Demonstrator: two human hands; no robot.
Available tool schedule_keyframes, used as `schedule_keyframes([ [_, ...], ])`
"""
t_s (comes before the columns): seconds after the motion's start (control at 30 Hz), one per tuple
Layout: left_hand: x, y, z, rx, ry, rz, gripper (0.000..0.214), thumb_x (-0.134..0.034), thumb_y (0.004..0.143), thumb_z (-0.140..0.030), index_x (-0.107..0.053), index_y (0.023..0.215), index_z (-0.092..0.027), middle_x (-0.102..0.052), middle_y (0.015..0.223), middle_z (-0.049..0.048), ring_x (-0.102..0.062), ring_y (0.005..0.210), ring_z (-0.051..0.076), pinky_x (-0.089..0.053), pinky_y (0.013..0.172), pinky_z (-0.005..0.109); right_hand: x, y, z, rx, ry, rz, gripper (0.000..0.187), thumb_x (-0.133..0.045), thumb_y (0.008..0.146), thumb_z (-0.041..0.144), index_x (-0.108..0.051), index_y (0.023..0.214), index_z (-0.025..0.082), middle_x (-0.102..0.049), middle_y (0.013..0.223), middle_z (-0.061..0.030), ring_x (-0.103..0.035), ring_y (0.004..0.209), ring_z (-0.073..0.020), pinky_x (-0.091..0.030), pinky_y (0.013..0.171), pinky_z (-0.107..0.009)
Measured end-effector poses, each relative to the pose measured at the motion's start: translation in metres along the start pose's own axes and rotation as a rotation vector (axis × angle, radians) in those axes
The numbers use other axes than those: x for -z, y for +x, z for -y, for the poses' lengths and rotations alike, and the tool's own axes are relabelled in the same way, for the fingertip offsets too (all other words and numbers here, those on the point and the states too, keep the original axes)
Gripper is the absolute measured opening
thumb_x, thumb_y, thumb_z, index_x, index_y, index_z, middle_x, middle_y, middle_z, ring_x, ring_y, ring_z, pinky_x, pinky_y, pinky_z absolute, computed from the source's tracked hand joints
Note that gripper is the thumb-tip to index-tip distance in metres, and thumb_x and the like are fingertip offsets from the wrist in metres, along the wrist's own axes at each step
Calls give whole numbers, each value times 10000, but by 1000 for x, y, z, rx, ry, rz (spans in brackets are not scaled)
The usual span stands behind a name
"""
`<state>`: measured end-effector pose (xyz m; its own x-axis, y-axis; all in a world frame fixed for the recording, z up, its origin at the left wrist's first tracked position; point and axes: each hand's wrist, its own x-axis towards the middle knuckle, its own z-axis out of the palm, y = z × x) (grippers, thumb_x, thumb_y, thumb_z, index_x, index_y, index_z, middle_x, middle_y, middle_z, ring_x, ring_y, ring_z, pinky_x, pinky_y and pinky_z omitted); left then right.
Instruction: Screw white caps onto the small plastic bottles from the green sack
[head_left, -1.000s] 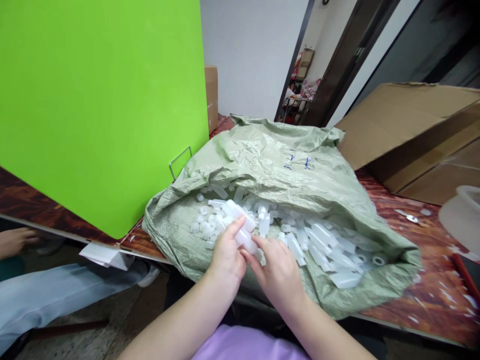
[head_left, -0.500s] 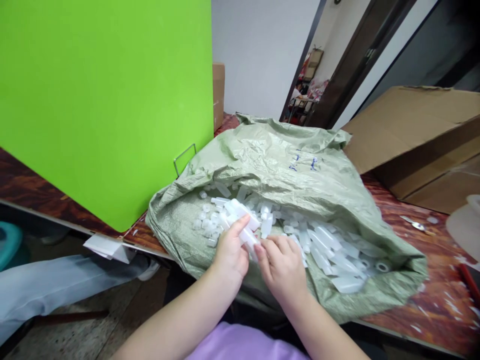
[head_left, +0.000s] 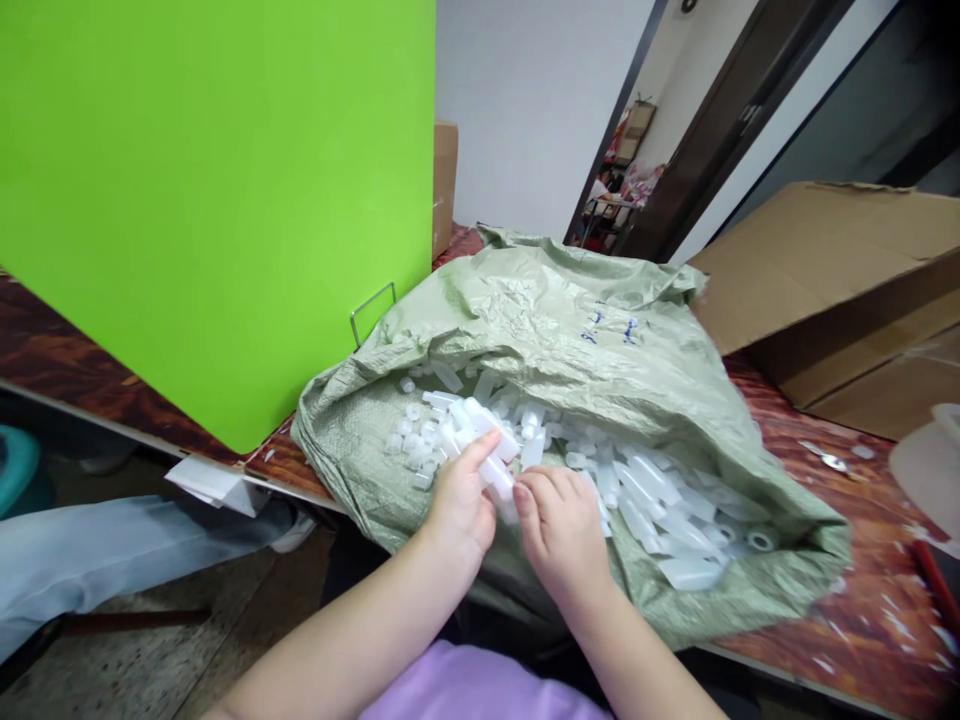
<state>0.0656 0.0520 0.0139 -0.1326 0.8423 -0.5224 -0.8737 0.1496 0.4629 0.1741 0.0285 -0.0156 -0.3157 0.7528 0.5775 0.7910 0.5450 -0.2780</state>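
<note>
A pale green woven sack (head_left: 570, 330) lies open on the table, full of small translucent white plastic bottles (head_left: 645, 490). My left hand (head_left: 459, 505) is closed around a bunch of these bottles (head_left: 480, 430) at the sack's mouth, thumb on top. My right hand (head_left: 564, 530) is right beside it, fingers curled and pinching the lower end of one bottle (head_left: 504, 492) in that bunch.
A large bright green board (head_left: 210, 200) stands at the left on the wooden table (head_left: 862, 590). An open cardboard box (head_left: 840, 280) sits at the right. A white object (head_left: 930, 465) is at the right edge. Another person's light trouser leg (head_left: 112, 560) shows at lower left.
My right hand's fingers have curled in and closed on the bottle end beside my left hand. The view has shifted slightly; the other person's hand at far left is out of sight.
</note>
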Motion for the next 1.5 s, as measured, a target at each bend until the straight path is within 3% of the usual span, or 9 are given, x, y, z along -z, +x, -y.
schedule_keyframes([
  [0.1,1,1,1,18,2,2,143,-666,678,-127,-584,794,-112,-636,644,28,-589,506,128,-485,512,226,0,0,0,15,-11,-84,269,-483,875,368,-562,1007,147,-574,1058,-148,-508,1006,-269,-418,849,-446],
  [0.2,3,2,2,-3,-8,20,142,-674,666,-120,-582,774,-112,-629,635,23,-592,521,126,-488,535,226,-1,1,0,35,1,-38,164,-468,887,266,-595,928,171,-615,935,-98,-546,912,-225,-436,823,-401],
  [0.37,4,2,1,-11,-2,10,162,-687,659,-131,-591,787,-110,-641,665,28,-602,544,127,-490,558,222,-2,1,1,22,-32,-105,300,-513,856,368,-562,1044,139,-568,1079,-157,-502,1031,-279,-419,874,-467],
  [0.5,3,1,0,-31,-18,24,139,-673,663,-109,-586,772,-106,-630,655,27,-596,546,123,-490,569,223,0,1,2,29,5,-25,180,-449,892,249,-608,925,171,-614,929,-98,-544,904,-225,-435,831,-404],
  [0.63,4,2,2,-11,-3,14,162,-680,666,-124,-591,800,-107,-639,684,34,-604,567,129,-495,577,226,-1,1,4,53,-12,-103,263,-525,853,321,-562,1037,137,-569,1067,-148,-495,1027,-280,-399,891,-455],
  [0.8,4,1,3,-39,-33,51,148,-686,646,-99,-581,750,-105,-624,659,23,-590,568,115,-497,602,218,0,3,3,23,25,-47,145,-439,889,174,-583,884,167,-620,880,-82,-540,864,-212,-411,822,-393],
  [0.97,2,-3,0,-73,2,63,170,-702,648,-124,-587,772,-112,-630,687,23,-589,571,111,-493,597,217,3,1,4,61,13,-85,245,-535,852,310,-553,1031,144,-597,956,-115,-527,934,-248,-404,835,-409],
  [1.3,7,-4,0,-69,-7,49,156,-703,642,-111,-595,753,-100,-639,694,32,-600,606,117,-501,620,219,-1,3,2,192,19,-59,180,-518,869,277,-572,956,129,-620,765,-86,-559,773,-215,-439,694,-353],
  [1.5,10,-13,4,-42,5,70,159,-715,631,-99,-608,749,-97,-641,701,36,-610,621,119,-513,633,220,-1,8,1,94,217,-45,220,-436,891,230,-549,710,176,-536,639,-38,-493,648,-178,-401,618,-319],
])
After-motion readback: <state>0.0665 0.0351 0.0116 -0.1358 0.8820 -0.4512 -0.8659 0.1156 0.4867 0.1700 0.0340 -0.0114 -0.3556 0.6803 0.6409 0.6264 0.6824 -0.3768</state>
